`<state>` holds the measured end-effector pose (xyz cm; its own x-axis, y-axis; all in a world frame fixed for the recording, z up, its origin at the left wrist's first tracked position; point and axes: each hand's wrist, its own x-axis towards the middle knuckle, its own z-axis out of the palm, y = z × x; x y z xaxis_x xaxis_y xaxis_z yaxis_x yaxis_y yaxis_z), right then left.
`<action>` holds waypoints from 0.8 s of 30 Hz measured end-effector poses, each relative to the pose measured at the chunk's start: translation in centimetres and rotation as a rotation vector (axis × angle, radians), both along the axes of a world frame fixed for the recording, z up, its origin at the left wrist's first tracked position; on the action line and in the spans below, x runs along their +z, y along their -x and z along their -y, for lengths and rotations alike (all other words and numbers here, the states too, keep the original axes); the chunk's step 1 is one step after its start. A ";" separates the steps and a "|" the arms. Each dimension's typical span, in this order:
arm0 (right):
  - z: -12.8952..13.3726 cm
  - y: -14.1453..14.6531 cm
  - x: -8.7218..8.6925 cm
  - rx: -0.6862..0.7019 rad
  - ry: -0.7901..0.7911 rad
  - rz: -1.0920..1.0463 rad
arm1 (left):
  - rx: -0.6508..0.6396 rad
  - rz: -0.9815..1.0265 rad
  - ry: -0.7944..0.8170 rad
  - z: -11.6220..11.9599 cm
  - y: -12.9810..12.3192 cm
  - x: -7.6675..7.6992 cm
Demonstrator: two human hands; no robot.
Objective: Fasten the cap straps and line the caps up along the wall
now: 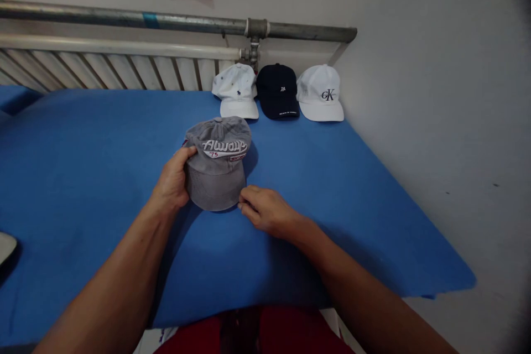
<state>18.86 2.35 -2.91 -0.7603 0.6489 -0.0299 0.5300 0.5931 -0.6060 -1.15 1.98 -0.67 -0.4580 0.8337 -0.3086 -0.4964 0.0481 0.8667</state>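
A grey baseball cap (218, 182) with raised "Always" lettering is held above the blue table, its brim pointing towards me. My left hand (172, 180) grips the cap's left side, thumb on the front and the other fingers hidden behind it. At the right corner of the brim, my right hand (263, 207) pinches the edge between thumb and curled fingers. Behind it stand a white cap with a small dark logo (238, 88), a black cap (277, 88) and a white cap with "CK" letters (321, 88), side by side.
A blue cloth (103, 177) covers the table, which meets a wall (435, 94) on the right. Along the back run a radiator (124, 69) and a metal pipe (103, 15). A pale object (6, 246) shows partly at the left edge.
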 end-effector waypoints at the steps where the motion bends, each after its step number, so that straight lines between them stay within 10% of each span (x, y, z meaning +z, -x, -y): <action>1: 0.0 0.0 0.0 0.001 0.000 0.000 | -0.001 0.000 0.001 0.0 0.0 0.0; 24: 0.0 0.0 0.0 -0.008 0.006 0.003 | -0.005 0.010 -0.011 -0.1 0.2 -0.2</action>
